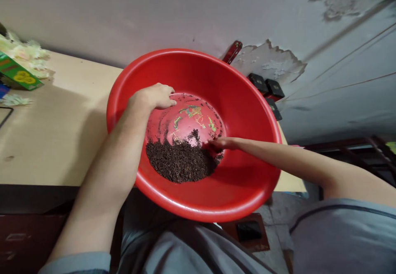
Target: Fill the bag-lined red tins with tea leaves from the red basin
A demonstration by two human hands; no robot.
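Note:
A large red plastic basin (198, 206) rests partly on the table, its near rim close to my body. Loose dark brown bits (179, 162), like dried tea leaves, are heaped on the near side of its floor. Scattered crumbs surround a printed coloured pattern (193, 111) farther back. My left hand (159, 95) reaches over the left rim, with fingers apart and nothing visible in them, near the inner left wall. At the right edge of the heap, my right hand (218, 143) dips low inside the basin. Its fingers are blurred and partly hidden, so their grip does not show.
The pale tabletop (40, 142) extends left of the basin. White artificial flowers (26, 53) and a green box (23, 74) stand at its far left. Behind are a peeling wall (154, 14) and several dark square boxes (274, 88). A dark flat object (249, 230) lies below the basin.

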